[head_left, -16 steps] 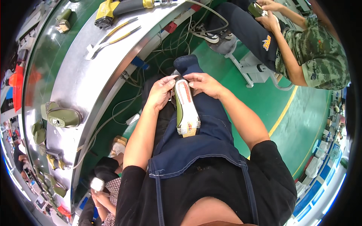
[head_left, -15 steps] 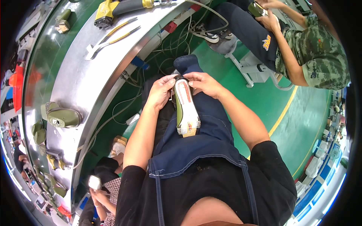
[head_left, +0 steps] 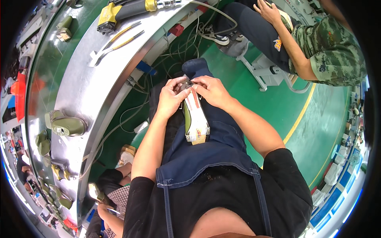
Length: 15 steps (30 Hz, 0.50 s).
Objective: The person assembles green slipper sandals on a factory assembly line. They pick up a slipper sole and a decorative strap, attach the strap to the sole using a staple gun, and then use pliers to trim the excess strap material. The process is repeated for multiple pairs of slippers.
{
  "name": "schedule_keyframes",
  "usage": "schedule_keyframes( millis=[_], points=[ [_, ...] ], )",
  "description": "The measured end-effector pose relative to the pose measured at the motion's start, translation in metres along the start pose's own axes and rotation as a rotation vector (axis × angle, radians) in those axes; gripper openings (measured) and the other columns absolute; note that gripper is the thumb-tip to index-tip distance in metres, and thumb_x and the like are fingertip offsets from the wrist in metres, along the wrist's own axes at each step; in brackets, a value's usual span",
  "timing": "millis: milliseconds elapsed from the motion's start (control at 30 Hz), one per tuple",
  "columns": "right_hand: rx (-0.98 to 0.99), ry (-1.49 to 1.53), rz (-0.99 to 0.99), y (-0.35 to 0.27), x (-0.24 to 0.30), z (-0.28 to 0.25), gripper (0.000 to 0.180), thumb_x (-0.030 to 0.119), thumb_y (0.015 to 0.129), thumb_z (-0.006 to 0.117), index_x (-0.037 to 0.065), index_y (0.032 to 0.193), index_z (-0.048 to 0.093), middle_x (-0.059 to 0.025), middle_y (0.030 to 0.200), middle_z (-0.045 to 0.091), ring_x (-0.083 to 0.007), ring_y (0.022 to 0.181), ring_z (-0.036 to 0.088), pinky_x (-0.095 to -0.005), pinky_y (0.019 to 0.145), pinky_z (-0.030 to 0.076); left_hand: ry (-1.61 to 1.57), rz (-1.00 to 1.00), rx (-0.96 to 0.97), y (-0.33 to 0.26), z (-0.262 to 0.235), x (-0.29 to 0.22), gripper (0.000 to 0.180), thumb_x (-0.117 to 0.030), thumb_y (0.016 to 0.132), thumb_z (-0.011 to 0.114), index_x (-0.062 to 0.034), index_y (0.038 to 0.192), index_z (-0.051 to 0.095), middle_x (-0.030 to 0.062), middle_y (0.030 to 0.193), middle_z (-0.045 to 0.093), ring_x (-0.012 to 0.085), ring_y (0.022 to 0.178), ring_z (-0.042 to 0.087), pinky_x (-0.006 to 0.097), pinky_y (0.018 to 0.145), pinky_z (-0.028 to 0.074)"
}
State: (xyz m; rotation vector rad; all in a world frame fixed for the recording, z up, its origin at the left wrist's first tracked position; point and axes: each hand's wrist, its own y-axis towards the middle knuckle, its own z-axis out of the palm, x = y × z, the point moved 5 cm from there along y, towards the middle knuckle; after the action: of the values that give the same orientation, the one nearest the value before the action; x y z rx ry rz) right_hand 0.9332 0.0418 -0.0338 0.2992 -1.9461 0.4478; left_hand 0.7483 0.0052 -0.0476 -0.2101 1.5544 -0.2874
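A green shoe upper [head_left: 188, 115] on a shoe last lies sole-up across my lap, its white insole [head_left: 198, 119] facing me and its cut end toward my belly. Both of my hands are closed on the rounded far end. My left hand [head_left: 170, 97] grips the left edge, its thumb laid over the insole tip. From the right, my right hand [head_left: 214, 93] pinches the same end with thumb and fingers. Dark material shows between the fingertips; they partly hide it.
On the metal bench [head_left: 75, 83] at left are pincers [head_left: 113, 44], a yellow-black air tool [head_left: 127, 14] and green shoe uppers [head_left: 68, 125]. Hoses hang beneath the bench. A co-worker in camouflage [head_left: 333, 55] sits at far right; another person [head_left: 115, 198] handles a shoe at lower left.
My left thumb has moved inward over the insole tip, and my right hand has shifted slightly toward it. The shoe stays in my lap. The co-worker's hands at far right have moved.
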Motion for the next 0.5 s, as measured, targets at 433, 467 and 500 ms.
schedule_keyframes(
  millis=[433,467,500],
  points=[
    [-0.062,-0.192,-0.15,-0.012,0.027,-0.004,0.033,0.018,0.095,0.07,0.003,0.124,0.075,-0.0169,0.102,0.076,-0.0321,0.087,0.068,-0.0411,0.081,0.056,0.328,0.209,-0.088,-0.007,0.001,-0.014,0.029,-0.011,0.094,0.074,0.0018,0.12,0.075,0.0062,0.101,0.065,0.0145,0.088,0.064,0.027,0.081,0.052],
    [-0.058,-0.195,-0.152,-0.012,0.027,-0.004,0.033,0.018,0.095,0.07,0.004,0.124,0.075,-0.0169,0.101,0.075,-0.0321,0.087,0.068,-0.0411,0.081,0.056,0.333,0.206,-0.102,-0.007,0.001,-0.013,0.029,-0.011,0.094,0.074,0.0016,0.119,0.076,0.0062,0.101,0.065,0.0146,0.088,0.064,0.027,0.081,0.052],
    [-0.054,-0.198,-0.153,-0.012,0.026,-0.004,0.033,0.018,0.095,0.07,0.004,0.124,0.075,-0.0169,0.1,0.075,-0.0322,0.087,0.068,-0.0412,0.081,0.056,0.337,0.202,-0.117,-0.008,0.002,-0.012,0.028,-0.011,0.094,0.074,0.0013,0.119,0.076,0.0061,0.102,0.065,0.0148,0.088,0.064,0.027,0.081,0.052]
  ],
)
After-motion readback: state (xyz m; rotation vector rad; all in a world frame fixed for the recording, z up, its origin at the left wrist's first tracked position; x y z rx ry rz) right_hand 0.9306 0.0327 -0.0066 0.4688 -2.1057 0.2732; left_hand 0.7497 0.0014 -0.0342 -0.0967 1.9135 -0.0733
